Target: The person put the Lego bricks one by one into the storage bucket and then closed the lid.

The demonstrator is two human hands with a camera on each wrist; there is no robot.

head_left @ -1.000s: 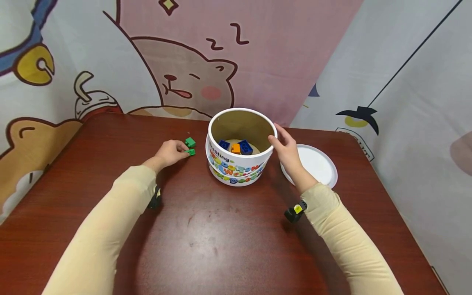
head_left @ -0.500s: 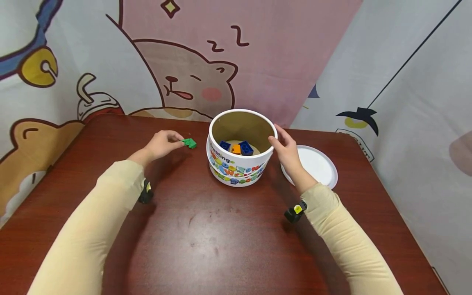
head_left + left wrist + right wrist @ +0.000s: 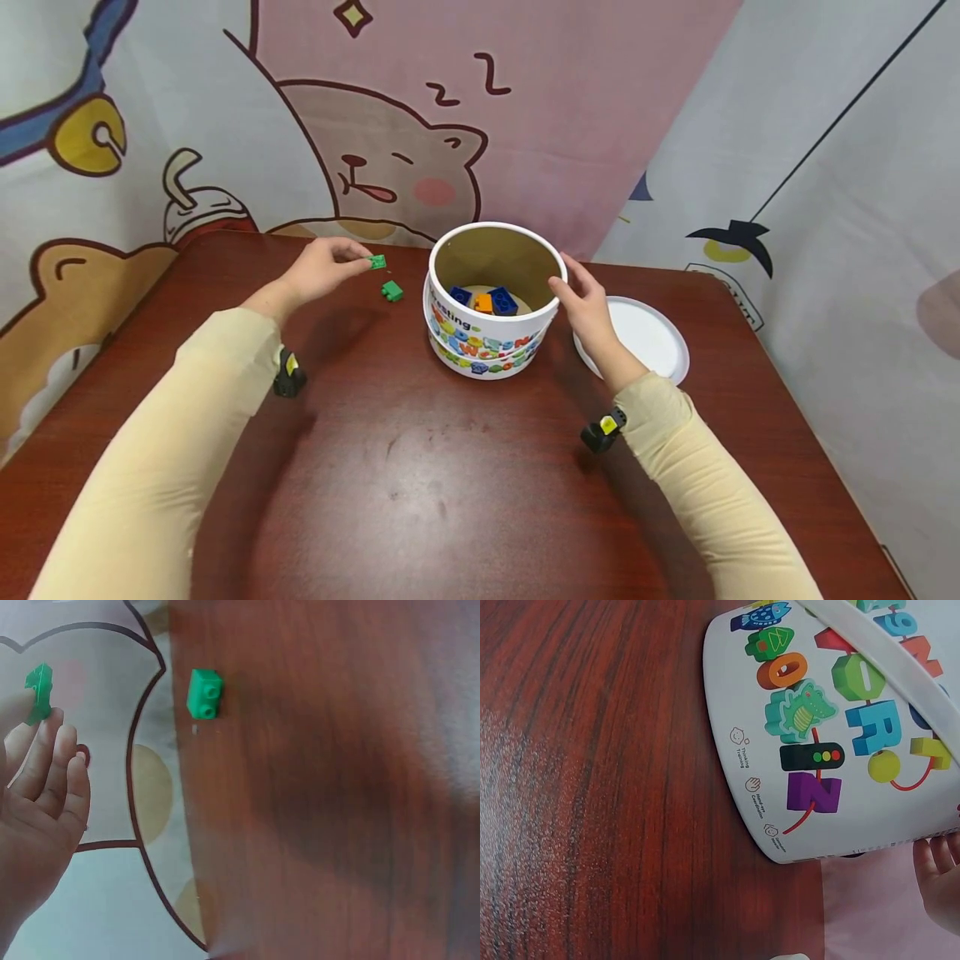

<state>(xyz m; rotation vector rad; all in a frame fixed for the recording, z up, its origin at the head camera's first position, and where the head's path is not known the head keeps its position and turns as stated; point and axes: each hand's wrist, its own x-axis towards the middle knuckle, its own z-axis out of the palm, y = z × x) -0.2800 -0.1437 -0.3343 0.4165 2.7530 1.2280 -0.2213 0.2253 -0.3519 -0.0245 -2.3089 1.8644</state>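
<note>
While the left hand (image 3: 318, 271), left of centre in the head view, pinches a green brick (image 3: 377, 262) between thumb and fingertips, a second green brick (image 3: 392, 291) lies just below it in the frame, on the table (image 3: 420, 467). From the left wrist, the held brick shows at upper left against the cloth (image 3: 585, 108), the other fingers loosely bent beneath it.

Near the centre of the head view, the white tub (image 3: 487, 343) stands upright, its mouth facing up, with two blue bricks (image 3: 503, 302) and an orange brick (image 3: 483, 302) on its floor. At its right side, the right hand (image 3: 588, 308) grips the rim, thumb over the edge and fingers against the outer wall; the right wrist view shows those fingers only in part, at the right edge.

Right of the tub, the white lid (image 3: 647, 333) lies flat, partly covered by the right forearm. Pale yellow sleeves (image 3: 142, 433) reach up from both lower corners.
</note>
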